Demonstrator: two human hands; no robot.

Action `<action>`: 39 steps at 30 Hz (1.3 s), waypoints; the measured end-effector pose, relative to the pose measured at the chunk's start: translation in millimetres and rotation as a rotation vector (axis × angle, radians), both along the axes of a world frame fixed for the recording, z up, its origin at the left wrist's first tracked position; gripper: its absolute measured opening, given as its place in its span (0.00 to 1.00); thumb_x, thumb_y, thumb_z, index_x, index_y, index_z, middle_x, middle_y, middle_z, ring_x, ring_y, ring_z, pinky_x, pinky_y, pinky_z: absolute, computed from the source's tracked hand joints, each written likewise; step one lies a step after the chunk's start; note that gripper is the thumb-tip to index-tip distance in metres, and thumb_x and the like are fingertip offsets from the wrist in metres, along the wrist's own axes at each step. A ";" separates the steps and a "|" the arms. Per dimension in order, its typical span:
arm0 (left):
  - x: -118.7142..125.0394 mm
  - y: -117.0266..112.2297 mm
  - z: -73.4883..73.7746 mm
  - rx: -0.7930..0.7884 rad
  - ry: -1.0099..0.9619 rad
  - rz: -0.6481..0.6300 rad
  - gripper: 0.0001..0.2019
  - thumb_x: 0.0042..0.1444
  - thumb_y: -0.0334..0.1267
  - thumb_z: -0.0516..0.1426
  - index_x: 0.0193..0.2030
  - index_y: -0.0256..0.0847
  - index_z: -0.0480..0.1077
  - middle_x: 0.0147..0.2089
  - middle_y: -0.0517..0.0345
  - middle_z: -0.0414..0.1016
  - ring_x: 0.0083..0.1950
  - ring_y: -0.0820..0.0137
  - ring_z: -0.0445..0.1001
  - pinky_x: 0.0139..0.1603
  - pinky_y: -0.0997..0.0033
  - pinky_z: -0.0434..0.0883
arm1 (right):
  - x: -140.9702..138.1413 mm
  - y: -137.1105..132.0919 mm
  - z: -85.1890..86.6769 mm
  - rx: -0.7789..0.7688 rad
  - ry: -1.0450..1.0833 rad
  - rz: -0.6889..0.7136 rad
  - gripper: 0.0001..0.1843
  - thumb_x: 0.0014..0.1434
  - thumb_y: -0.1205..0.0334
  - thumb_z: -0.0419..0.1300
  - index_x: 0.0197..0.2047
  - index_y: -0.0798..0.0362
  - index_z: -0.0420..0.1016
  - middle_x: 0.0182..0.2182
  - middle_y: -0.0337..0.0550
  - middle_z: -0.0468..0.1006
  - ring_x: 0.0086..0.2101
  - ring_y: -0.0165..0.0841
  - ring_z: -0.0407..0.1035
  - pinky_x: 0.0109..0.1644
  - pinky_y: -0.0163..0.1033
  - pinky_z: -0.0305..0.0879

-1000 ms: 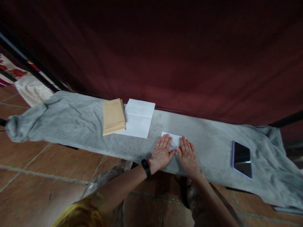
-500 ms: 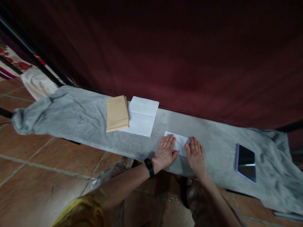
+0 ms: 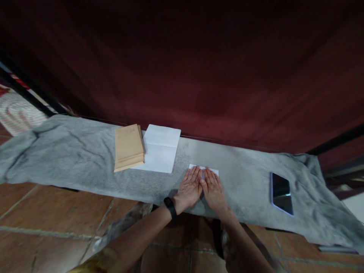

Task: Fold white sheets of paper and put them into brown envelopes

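Observation:
Both palms lie flat on a small folded white paper (image 3: 214,172), which rests on a grey cloth. My left hand (image 3: 190,187), with a black band at its wrist, covers the left part of the paper, fingers stretched out. Beside it, my right hand (image 3: 213,191) presses on the right part, also with straight fingers. The two hands nearly touch at the paper's middle. Only the top edge and upper right corner of the paper show; the rest is hidden under the hands.
To the left, a stack of tan envelopes (image 3: 128,146) overlaps a creased white sheet (image 3: 162,148). A phone with a purple edge (image 3: 281,193) lies on the right. The grey cloth (image 3: 244,182) covers a narrow bench before a dark red curtain (image 3: 182,76). Tiled floor (image 3: 57,216) shows below.
My right hand has slid left along the paper toward my left hand, so the hands are now side by side. The whole view has shifted slightly.

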State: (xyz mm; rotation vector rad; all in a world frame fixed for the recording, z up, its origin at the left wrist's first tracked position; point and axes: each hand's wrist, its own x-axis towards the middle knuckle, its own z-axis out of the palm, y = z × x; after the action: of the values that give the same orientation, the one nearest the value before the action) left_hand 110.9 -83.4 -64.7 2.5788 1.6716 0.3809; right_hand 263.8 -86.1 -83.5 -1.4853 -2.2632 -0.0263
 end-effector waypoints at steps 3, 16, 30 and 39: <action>-2.3 5.1 -3.6 0.012 -0.001 0.013 0.27 0.70 0.39 0.41 0.72 0.31 0.54 0.75 0.44 0.54 0.77 0.62 0.48 0.76 0.52 0.49 | 0.8 -0.5 -0.5 0.039 -0.043 -0.032 0.28 0.74 0.58 0.39 0.71 0.62 0.58 0.68 0.58 0.62 0.69 0.42 0.54 0.71 0.54 0.53; -19.4 16.3 -0.8 0.061 0.037 0.120 0.27 0.70 0.37 0.40 0.73 0.29 0.54 0.75 0.43 0.52 0.77 0.62 0.48 0.76 0.52 0.49 | 15.9 -1.5 1.0 0.060 -0.073 -0.121 0.30 0.74 0.53 0.44 0.72 0.61 0.55 0.68 0.57 0.62 0.68 0.43 0.56 0.69 0.53 0.55; -29.1 20.6 8.2 0.050 0.033 0.238 0.28 0.70 0.42 0.42 0.71 0.27 0.57 0.73 0.38 0.57 0.75 0.55 0.54 0.74 0.49 0.53 | 42.2 -2.4 5.2 0.009 0.000 -0.255 0.34 0.74 0.48 0.42 0.72 0.63 0.56 0.69 0.61 0.60 0.68 0.47 0.56 0.69 0.56 0.53; -1.4 0.4 7.7 0.096 -0.016 -0.047 0.29 0.69 0.37 0.42 0.75 0.34 0.48 0.75 0.44 0.54 0.77 0.62 0.49 0.75 0.50 0.51 | 13.1 -12.5 16.5 -0.059 0.010 -0.074 0.30 0.74 0.55 0.41 0.72 0.62 0.56 0.70 0.54 0.58 0.69 0.41 0.52 0.71 0.51 0.54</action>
State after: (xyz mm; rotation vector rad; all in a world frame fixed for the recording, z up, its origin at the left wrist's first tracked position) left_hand 109.5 -83.0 -57.0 2.6694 1.6226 0.4899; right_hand 276.9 -98.6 -67.0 -1.5952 -2.2179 0.0259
